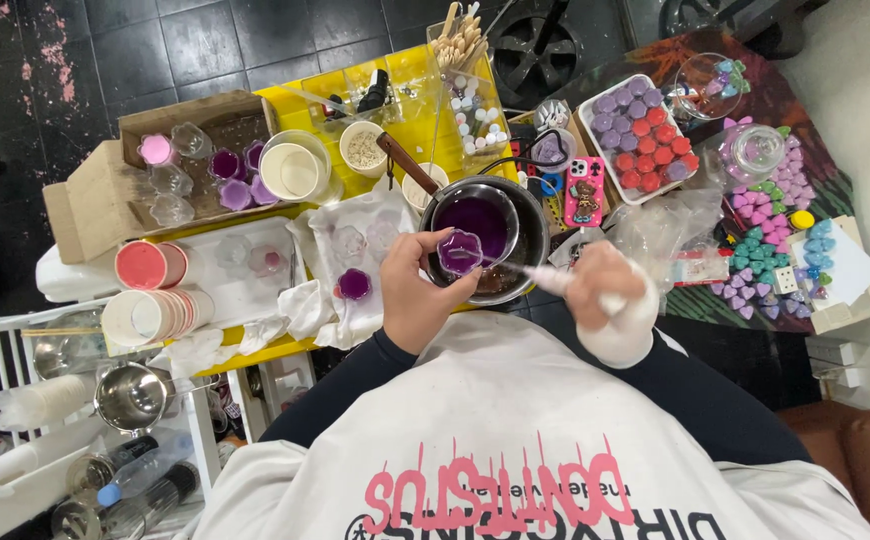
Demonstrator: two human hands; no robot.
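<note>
- Fingers of the left hand [417, 290] are pinching the small purple-filled cup [460, 252] over the pot [530, 245]; levelness is preventing spills.
- Right hand [603, 290] is gripping a white-wrapped tool [555, 281], closed around it; slow strokes are advisable.

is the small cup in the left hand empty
No, the small cup held by the left hand over the metal pot is filled with purple liquid.

The left hand [417, 292] holds a small mould [459, 251] over the pot [530, 232], cardboard box [95, 190] far left.
</note>
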